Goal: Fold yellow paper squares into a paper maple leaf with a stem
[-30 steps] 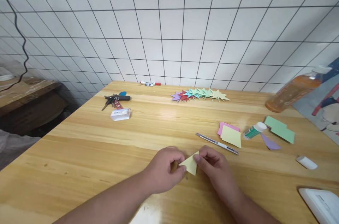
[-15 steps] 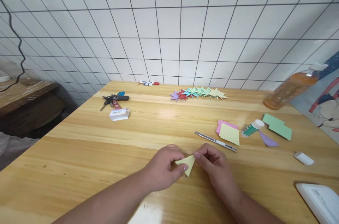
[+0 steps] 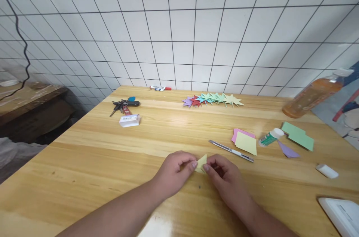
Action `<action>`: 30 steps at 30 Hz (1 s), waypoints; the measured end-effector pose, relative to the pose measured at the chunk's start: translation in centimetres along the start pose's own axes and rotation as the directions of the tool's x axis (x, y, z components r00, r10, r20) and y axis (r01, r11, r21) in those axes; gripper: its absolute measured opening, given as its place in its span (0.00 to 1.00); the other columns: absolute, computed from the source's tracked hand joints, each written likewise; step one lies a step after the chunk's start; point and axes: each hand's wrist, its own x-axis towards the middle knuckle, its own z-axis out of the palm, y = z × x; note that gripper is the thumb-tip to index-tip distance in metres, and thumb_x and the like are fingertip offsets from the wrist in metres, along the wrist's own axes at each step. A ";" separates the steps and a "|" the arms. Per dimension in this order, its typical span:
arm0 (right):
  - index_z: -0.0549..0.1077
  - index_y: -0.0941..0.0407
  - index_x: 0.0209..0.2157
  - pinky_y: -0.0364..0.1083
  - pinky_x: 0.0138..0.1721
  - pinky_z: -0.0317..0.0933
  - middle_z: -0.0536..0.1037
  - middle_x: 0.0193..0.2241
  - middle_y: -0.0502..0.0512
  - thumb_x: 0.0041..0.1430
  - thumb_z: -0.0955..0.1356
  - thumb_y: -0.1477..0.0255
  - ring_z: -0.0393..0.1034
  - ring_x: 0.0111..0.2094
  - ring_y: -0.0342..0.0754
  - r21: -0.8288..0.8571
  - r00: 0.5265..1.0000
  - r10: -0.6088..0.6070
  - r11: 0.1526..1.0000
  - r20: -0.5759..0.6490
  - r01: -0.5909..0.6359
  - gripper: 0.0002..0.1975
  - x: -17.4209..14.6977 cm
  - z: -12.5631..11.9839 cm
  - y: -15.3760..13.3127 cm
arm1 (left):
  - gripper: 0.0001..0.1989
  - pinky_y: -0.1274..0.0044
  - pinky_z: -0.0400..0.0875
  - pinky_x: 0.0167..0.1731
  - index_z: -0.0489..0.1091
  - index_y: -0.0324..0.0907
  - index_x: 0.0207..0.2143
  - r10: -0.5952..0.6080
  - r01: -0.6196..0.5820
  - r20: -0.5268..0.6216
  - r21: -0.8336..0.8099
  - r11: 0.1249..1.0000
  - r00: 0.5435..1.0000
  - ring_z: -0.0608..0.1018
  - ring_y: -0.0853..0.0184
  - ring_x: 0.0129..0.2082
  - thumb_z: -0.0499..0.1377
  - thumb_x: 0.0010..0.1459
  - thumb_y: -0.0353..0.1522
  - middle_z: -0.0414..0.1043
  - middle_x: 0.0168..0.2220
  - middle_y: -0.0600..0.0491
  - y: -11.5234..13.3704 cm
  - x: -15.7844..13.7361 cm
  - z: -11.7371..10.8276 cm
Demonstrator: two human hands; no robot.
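A small folded piece of yellow paper (image 3: 201, 163) is held up between both hands, just above the wooden table (image 3: 92, 177). My left hand (image 3: 177, 173) pinches its left side between thumb and fingers. On the opposite side, my right hand (image 3: 224, 175) grips the lower right edge with thumb and forefinger. The fingertips cover parts of the paper, so its full shape is hidden. Beyond my right hand lies a utility knife (image 3: 231, 150), and past it a yellow paper square (image 3: 245, 143) rests on a pink one (image 3: 235, 134).
Folded paper stars (image 3: 213, 98) line the wall side. To the right are a glue stick (image 3: 271, 137), green paper (image 3: 301, 140), a purple triangle (image 3: 288, 150), an eraser (image 3: 327, 171) and a bottle (image 3: 312, 95). Keys (image 3: 123, 106), a small box (image 3: 129, 120) and markers (image 3: 160, 88) lie left.
The yellow paper has been turned in my fingers, its point now facing up instead of down. My hands have come closer together around it. The view has shifted slightly.
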 end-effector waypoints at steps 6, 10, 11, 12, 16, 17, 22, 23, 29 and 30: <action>0.68 0.55 0.27 0.41 0.26 0.55 0.66 0.22 0.48 0.56 0.63 0.64 0.60 0.24 0.43 0.078 0.999 -0.006 0.997 0.034 0.004 0.10 0.2 -0.1 0.4 | 0.14 0.81 0.61 0.28 0.73 0.40 0.26 0.051 -0.056 0.067 0.074 0.996 0.996 0.70 0.70 0.26 0.50 0.59 0.33 0.68 0.23 0.55 0.1 0.0 0.0; 0.68 0.55 0.28 0.41 0.26 0.56 0.68 0.23 0.48 0.55 0.65 0.65 0.61 0.25 0.43 0.104 0.997 0.006 0.994 0.080 -0.015 0.08 0.2 0.0 0.3 | 0.13 0.80 0.61 0.30 0.73 0.42 0.27 0.128 -0.130 0.025 0.182 0.975 0.991 0.71 0.70 0.26 0.51 0.59 0.32 0.70 0.23 0.54 0.5 0.0 -0.2; 0.68 0.55 0.29 0.41 0.26 0.56 0.69 0.24 0.48 0.55 0.65 0.67 0.61 0.25 0.43 0.100 0.996 0.011 0.995 0.090 -0.020 0.07 0.1 0.0 0.2 | 0.13 0.80 0.61 0.30 0.73 0.42 0.26 0.137 -0.139 0.019 0.195 0.971 0.990 0.71 0.70 0.26 0.51 0.59 0.32 0.70 0.23 0.54 0.6 -0.1 -0.2; 0.67 0.55 0.29 0.41 0.26 0.56 0.70 0.24 0.49 0.54 0.65 0.68 0.61 0.25 0.43 0.097 0.995 0.016 0.995 0.098 -0.025 0.05 0.1 0.0 0.2 | 0.13 0.80 0.61 0.29 0.73 0.42 0.26 0.140 -0.140 0.014 0.200 0.970 0.990 0.71 0.70 0.26 0.51 0.59 0.32 0.70 0.23 0.54 0.6 -0.1 -0.2; 0.67 0.55 0.29 0.41 0.26 0.56 0.71 0.24 0.48 0.52 0.66 0.72 0.63 0.26 0.43 0.088 0.994 0.037 0.995 0.104 -0.046 0.02 0.1 0.1 0.1 | 0.13 0.81 0.61 0.28 0.73 0.42 0.28 0.075 -0.070 -0.028 0.153 0.986 0.997 0.70 0.70 0.26 0.50 0.59 0.33 0.71 0.24 0.54 0.3 -0.1 0.0; 0.68 0.55 0.29 0.41 0.26 0.56 0.71 0.24 0.48 0.51 0.66 0.73 0.63 0.25 0.43 0.083 0.994 0.042 0.995 0.098 -0.051 0.02 0.2 0.1 0.1 | 0.13 0.81 0.61 0.28 0.73 0.41 0.28 0.046 -0.041 -0.034 0.121 0.992 0.998 0.70 0.70 0.26 0.50 0.59 0.33 0.70 0.24 0.54 0.1 -0.1 0.0; 0.70 0.55 0.32 0.41 0.27 0.58 0.73 0.27 0.49 0.51 0.64 0.75 0.65 0.26 0.44 0.081 0.996 0.013 0.997 0.092 -0.021 0.05 0.2 0.3 0.1 | 0.14 0.81 0.63 0.28 0.71 0.38 0.28 -0.062 0.061 -0.006 -0.117 0.991 0.998 0.71 0.69 0.27 0.51 0.59 0.36 0.70 0.26 0.54 -0.3 0.0 0.2; 0.70 0.55 0.34 0.41 0.28 0.59 0.74 0.28 0.50 0.51 0.64 0.76 0.66 0.28 0.44 0.089 0.996 0.007 0.996 0.088 -0.015 0.07 0.1 0.3 0.1 | 0.14 0.81 0.63 0.29 0.71 0.38 0.29 -0.074 0.075 0.008 -0.150 0.986 0.997 0.71 0.69 0.28 0.51 0.59 0.36 0.70 0.26 0.54 -0.4 0.0 0.2; 0.69 0.55 0.41 0.41 0.29 0.60 0.75 0.32 0.52 0.55 0.63 0.74 0.67 0.29 0.44 0.081 0.997 -0.017 0.997 0.079 0.010 0.11 0.0 0.1 0.0 | 0.15 0.81 0.63 0.29 0.70 0.38 0.27 -0.100 0.100 0.009 -0.106 0.989 0.995 0.70 0.69 0.27 0.50 0.59 0.37 0.69 0.25 0.55 -0.4 0.1 0.2; 0.70 0.55 0.40 0.41 0.29 0.60 0.75 0.32 0.51 0.56 0.63 0.72 0.66 0.29 0.44 0.078 0.996 -0.024 0.997 0.084 0.017 0.10 0.0 0.1 0.0 | 0.15 0.80 0.63 0.29 0.71 0.39 0.27 -0.097 0.096 -0.005 -0.082 0.992 0.995 0.70 0.69 0.27 0.50 0.59 0.37 0.69 0.25 0.55 -0.4 0.1 0.2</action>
